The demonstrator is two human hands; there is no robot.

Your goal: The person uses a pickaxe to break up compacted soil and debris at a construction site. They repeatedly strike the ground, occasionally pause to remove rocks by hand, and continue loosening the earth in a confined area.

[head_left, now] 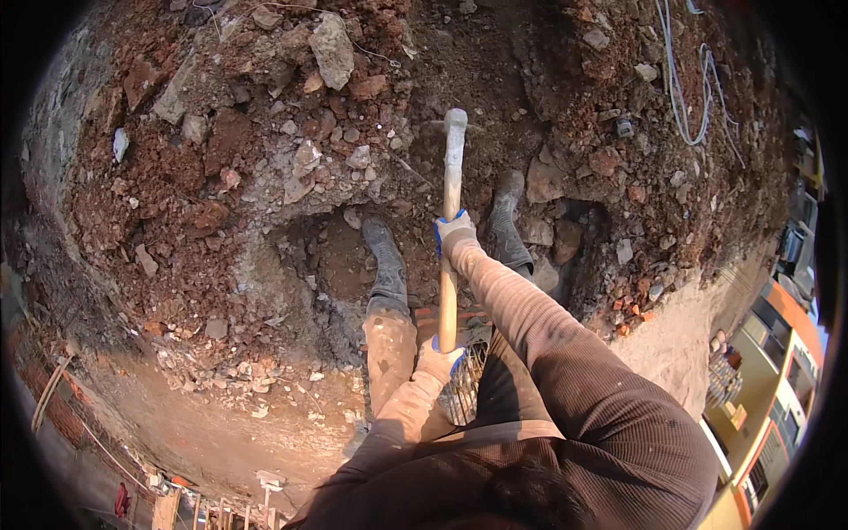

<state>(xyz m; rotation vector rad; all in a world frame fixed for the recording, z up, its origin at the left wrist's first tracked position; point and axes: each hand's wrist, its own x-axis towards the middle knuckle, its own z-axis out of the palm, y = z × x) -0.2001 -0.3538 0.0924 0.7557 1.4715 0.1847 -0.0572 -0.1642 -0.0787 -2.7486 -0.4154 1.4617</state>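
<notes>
A pickaxe (452, 190) with a pale wooden handle points away from me, its grey, dusty head at the far end over the dark soil of a trench. My right hand (454, 231), in a white and blue work glove, is wrapped round the middle of the handle. Lower down, near the handle's butt, my left hand (439, 360) grips it in a matching glove. Thin metal shows on both sides of the head, but its tips are hard to make out. My grey boots stand apart, the left boot (384, 258) and the right boot (507, 216) on either side of the handle.
Rubble and reddish soil rise on both sides, with a large stone (331, 50) at the upper left. A pale cable (685, 106) loops over the right bank. Behind my legs lies a metal bar grid (464, 384). Buildings (768, 371) show far right.
</notes>
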